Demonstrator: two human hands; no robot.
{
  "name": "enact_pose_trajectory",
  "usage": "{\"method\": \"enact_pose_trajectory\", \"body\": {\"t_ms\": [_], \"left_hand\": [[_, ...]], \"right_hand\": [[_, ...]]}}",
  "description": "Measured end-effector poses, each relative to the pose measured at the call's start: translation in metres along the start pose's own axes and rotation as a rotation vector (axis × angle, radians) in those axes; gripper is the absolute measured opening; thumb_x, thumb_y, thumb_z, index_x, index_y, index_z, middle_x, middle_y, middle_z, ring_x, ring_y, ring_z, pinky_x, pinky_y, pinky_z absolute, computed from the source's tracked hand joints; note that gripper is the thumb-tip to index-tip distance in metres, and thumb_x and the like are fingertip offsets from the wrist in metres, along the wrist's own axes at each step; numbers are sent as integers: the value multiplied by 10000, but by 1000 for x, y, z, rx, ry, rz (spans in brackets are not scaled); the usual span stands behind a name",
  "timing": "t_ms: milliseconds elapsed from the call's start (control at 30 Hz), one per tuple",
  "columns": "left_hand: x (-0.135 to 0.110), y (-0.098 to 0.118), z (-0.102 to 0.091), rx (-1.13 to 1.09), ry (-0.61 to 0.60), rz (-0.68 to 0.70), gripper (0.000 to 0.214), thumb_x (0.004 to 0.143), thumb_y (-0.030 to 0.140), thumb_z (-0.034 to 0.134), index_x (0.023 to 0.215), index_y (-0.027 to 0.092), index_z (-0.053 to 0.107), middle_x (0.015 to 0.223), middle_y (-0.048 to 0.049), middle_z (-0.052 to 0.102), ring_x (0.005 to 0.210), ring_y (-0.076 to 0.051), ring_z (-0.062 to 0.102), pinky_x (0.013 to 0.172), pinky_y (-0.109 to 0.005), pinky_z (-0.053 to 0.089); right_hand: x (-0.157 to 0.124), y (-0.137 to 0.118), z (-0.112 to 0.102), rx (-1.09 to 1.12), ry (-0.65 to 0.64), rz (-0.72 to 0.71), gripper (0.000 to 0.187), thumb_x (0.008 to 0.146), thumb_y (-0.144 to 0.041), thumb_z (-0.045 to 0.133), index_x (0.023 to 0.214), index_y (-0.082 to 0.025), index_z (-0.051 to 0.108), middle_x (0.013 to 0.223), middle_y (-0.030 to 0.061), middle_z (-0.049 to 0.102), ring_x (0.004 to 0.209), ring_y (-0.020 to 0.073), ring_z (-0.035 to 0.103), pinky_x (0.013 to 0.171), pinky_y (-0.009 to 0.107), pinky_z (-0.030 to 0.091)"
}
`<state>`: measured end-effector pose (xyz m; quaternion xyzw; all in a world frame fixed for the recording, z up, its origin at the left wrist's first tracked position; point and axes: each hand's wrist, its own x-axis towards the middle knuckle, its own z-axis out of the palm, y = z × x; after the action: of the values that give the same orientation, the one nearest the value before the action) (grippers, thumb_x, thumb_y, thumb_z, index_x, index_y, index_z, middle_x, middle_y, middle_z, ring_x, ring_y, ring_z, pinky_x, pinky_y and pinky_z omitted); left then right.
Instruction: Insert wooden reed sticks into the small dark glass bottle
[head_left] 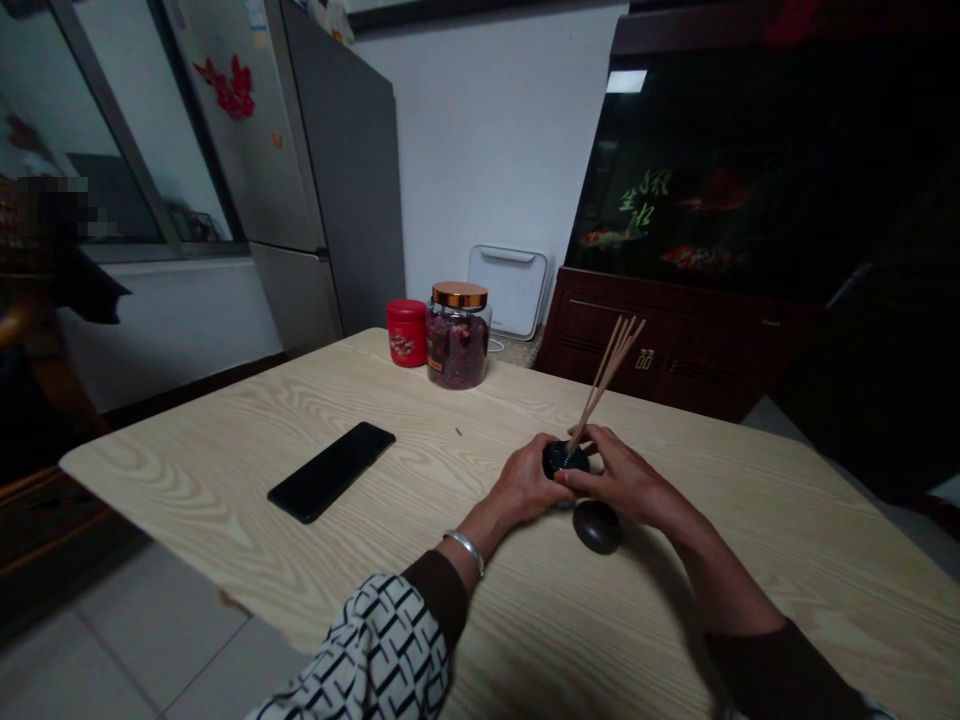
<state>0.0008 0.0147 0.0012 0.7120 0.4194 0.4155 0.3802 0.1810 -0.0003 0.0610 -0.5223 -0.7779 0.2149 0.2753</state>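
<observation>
A small dark reed diffuser bottle stands near the middle of the table, with several thin reed sticks leaning up and to the right out of its top. My left hand wraps around the bottle's left side. From the right, my right hand closes on the bottle's top, thumb in front and fingers behind, close to the base of the sticks. A rounded dark brown cap lies on the table just in front of the bottle, below my right hand. The bottle's lower part is mostly hidden.
A black phone lies on the wooden table to the left. Toward the back edge stand a red canister and a copper-lidded jar of dried flowers. A fridge and a fish tank stand beyond.
</observation>
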Motion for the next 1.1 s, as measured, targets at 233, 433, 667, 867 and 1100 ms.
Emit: {"method": "enact_pose_trajectory", "body": {"t_ms": [233,433,667,867,1100], "left_hand": [[-1,-10,-2,-90,-38,80,1111,511,405,916,1432,133,358,1365,-179,517,1203,-305,535,1015,-424,449],[3,-20,-5,-84,81,-29,897,646,339,844,1399,167,389,1298,-162,540,1128,-266,555,952,-417,463],[6,-21,-8,-193,125,-43,548,772,303,725,1264,178,519,868,-5,596,747,-129,562,723,-277,444],[-6,8,-17,-537,81,-144,577,732,262,685,1279,141,550,541,108,376,477,-66,325,498,-201,265],[-7,116,-63,-1092,-213,96,875,669,102,627,1493,239,364,589,114,320,476,-47,198,454,-175,174]], "right_hand": [[5,13,14,91,-39,23,457,738,-434,744,1104,-203,599,1025,62,683,923,245,629,806,359,468],[45,47,13,77,103,47,453,736,-421,729,1098,-184,594,1022,65,679,947,243,631,844,369,473],[52,63,9,151,269,113,570,693,-450,745,1171,-187,582,1024,67,650,906,229,625,811,383,497],[-21,27,8,658,443,296,491,766,-413,667,1207,-213,590,601,-74,451,462,93,375,414,204,285],[-45,-65,-86,1185,365,-77,718,756,-186,631,1439,-301,442,580,-125,240,437,53,169,388,122,198]]}}
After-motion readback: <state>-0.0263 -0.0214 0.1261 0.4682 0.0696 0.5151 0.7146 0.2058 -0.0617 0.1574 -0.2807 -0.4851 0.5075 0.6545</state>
